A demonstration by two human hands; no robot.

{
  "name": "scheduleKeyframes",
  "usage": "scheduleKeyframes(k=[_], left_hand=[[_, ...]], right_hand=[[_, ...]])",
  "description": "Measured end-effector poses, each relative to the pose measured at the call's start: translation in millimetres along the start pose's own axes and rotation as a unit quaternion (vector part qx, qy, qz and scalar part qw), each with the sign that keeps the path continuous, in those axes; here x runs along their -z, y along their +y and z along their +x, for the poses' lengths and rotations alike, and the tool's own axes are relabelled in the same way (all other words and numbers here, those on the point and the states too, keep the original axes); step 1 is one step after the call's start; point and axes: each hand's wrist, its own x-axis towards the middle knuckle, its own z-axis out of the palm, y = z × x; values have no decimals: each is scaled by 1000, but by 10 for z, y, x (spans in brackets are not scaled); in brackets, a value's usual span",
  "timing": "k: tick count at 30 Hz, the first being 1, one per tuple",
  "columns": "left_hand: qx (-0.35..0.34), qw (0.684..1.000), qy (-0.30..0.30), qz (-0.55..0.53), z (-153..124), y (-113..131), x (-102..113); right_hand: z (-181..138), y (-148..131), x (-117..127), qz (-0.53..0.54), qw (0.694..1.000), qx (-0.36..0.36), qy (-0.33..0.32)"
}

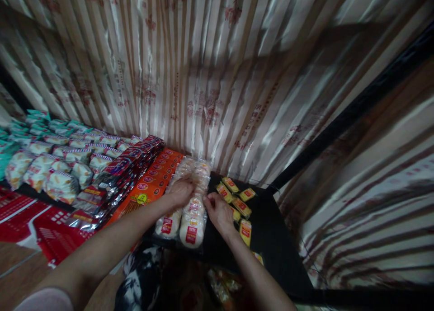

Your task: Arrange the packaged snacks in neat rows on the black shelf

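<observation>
Two rows of clear-wrapped round buns (191, 215) with red labels lie on a black shelf (271, 238). My left hand (180, 192) rests palm down on the left row, fingers curled over a packet. My right hand (219, 211) sits at the right edge of the right row, fingers pinched on a bun packet's wrapper. Small yellow packets (241, 205) lie just right of my right hand.
Orange boxes (152, 182) and dark foil packs (124, 168) are stacked left of the buns. Further left lie white snack bags (50, 173) and teal packets (37, 123). A striped curtain (217, 76) hangs behind. A red sheet (34, 225) covers the floor at left.
</observation>
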Motion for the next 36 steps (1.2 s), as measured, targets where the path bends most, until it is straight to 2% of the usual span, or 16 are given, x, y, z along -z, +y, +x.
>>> scheduleKeyframes(k=[4,12,15,19,26,29,32,36], left_hand=[[7,1000,0,2,-22,20,32],[12,1000,1,8,-13,20,5],[12,1000,2,6,-5,15,-14],[12,1000,3,1,-6,16,-36],[12,1000,26,-8,-83,6,20],[-32,999,37,-11,-158,21,69],[-94,995,13,8,-215,64,97],[-82,996,-12,29,-221,106,87]], right_hand=[[-57,-3,102,-8,995,5,-95],[0,-5,99,-6,991,-33,-130],[-5,-23,117,3,989,-24,-148],[-32,-83,115,13,993,14,-114],[-49,-99,-12,30,996,13,-79],[-35,-79,-66,36,997,6,-73],[-31,-74,-95,43,997,4,-66],[-96,-73,-45,45,998,-9,-39]])
